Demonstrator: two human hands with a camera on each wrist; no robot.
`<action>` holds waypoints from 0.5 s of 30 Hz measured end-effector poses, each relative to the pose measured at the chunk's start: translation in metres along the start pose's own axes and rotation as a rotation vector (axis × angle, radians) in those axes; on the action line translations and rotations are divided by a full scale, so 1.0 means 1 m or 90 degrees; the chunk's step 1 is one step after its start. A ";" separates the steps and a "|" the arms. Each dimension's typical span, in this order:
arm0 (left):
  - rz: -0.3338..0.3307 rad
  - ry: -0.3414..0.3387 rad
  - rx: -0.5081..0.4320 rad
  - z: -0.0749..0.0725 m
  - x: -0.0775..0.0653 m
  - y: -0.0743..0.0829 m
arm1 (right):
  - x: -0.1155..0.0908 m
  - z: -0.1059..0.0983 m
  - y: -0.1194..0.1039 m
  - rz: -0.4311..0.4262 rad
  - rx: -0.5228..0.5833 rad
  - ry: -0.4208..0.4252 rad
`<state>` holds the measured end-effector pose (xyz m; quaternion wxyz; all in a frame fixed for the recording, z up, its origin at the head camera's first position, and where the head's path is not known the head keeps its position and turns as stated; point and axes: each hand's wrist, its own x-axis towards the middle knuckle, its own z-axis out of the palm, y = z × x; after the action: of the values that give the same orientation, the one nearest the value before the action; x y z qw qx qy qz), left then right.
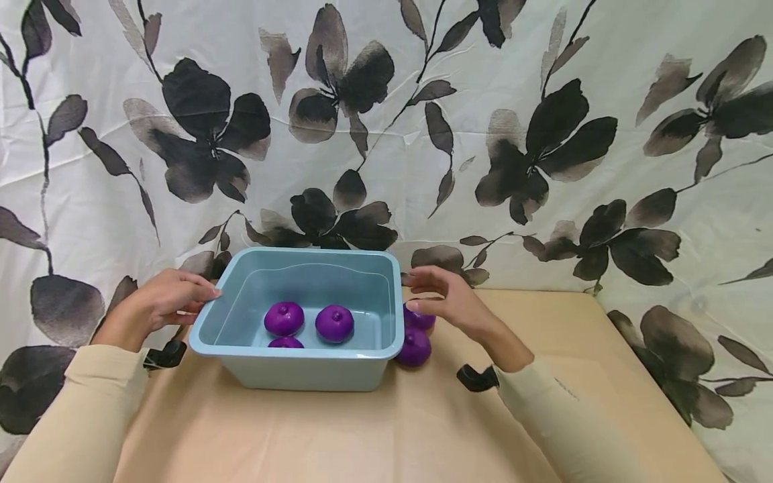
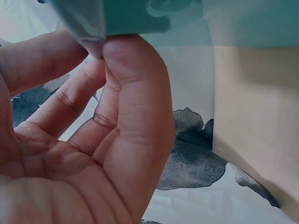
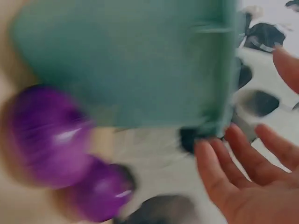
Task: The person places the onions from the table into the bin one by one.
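A light blue plastic tub [image 1: 314, 372] sits on the table. Inside it are three glossy purple round objects [image 1: 334, 324], two showing a small nub on top and one partly hidden by the front wall. My left hand [image 1: 172, 298] pinches the tub's left rim between thumb and fingers; the left wrist view shows this grip up close. By the right rim is my right hand [image 1: 443, 298], its fingers spread and loosely bent, holding nothing. Whether its fingertips touch the rim I cannot tell. Two more purple round objects [image 3: 49, 135] lie against the tub's right side, below that hand.
The table [image 1: 543, 402] has a tan covering. Behind and beside it hangs a white cloth [image 1: 423, 194] with dark floral print. Black wrist straps or mounts [image 1: 477, 378] show at both sleeves. Blur softens the right wrist view.
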<state>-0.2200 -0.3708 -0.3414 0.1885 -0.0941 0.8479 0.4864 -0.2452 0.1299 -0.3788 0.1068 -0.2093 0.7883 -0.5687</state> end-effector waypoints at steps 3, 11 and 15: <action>0.001 0.000 0.001 -0.001 -0.001 -0.001 | -0.017 0.001 0.032 0.000 0.014 0.044; -0.003 -0.007 -0.003 -0.003 -0.003 -0.003 | -0.038 0.027 0.088 0.049 -0.001 0.024; 0.001 -0.008 -0.006 -0.002 -0.002 0.000 | -0.040 0.040 0.100 0.057 -0.074 0.041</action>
<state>-0.2185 -0.3722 -0.3398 0.1932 -0.0913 0.8446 0.4909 -0.2142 0.1400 -0.4885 0.0942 -0.1614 0.8313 -0.5234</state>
